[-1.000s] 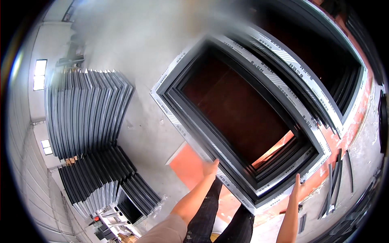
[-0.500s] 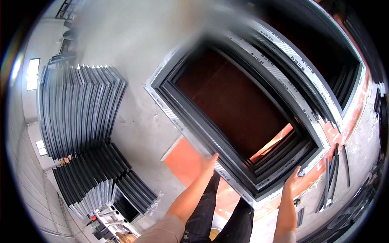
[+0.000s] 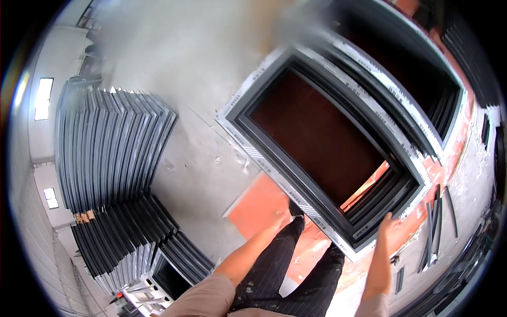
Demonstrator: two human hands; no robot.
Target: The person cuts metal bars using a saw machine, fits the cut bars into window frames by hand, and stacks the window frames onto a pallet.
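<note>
A stack of dark grey rectangular window or door frames [image 3: 296, 196], with white printed protective film along the edges, leans in front of my legs. Through the opening shows a dark reddish-brown panel [image 3: 311, 137]. My left hand [image 3: 277, 221] hovers off the stack's near left edge, above an orange sheet; it looks loosely open and holds nothing, its fingers slightly blurred. By the lower right edge is my right hand [image 3: 390, 226], thumb and fingers apart. Whether it still touches the frame is hard to tell.
More film-edged frames [image 3: 449, 138] stand behind at the right. Tall stacks of grey profiles [image 3: 108, 153] and black profiles [image 3: 124, 227] line the left. The orange sheet [image 3: 256, 198] covers floor underfoot. Loose dark strips [image 3: 434, 227] lie at right.
My left hand has come off the frame's near edge, and my right hand has loosened at the lower right corner. The frames now appear slightly further right in view.
</note>
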